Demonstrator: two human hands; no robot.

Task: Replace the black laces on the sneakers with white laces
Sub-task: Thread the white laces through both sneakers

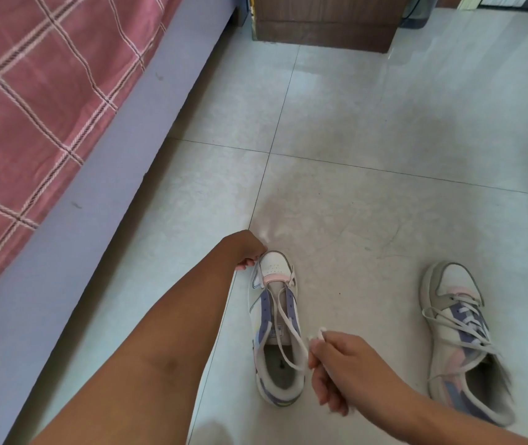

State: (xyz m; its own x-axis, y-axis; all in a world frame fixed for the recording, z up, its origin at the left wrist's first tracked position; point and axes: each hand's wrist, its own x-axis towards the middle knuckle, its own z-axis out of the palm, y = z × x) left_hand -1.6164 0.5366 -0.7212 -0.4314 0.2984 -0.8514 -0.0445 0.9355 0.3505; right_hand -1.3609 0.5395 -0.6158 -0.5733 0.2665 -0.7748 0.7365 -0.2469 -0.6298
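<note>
Beside right hand (343, 370): sneaker (275, 329), lace (288, 332) pinched.

Both forearms are bare up to the frame's edge, no sleeve showing on either, and the left hand (248, 248) and right hand (343, 369) wear no gloves, rings or watch

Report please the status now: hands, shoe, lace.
Left hand grips toe of near sneaker. Right hand pinches white lace, only lowest eyelets threaded. Second sneaker laced, aside. Nothing blocking.
</note>
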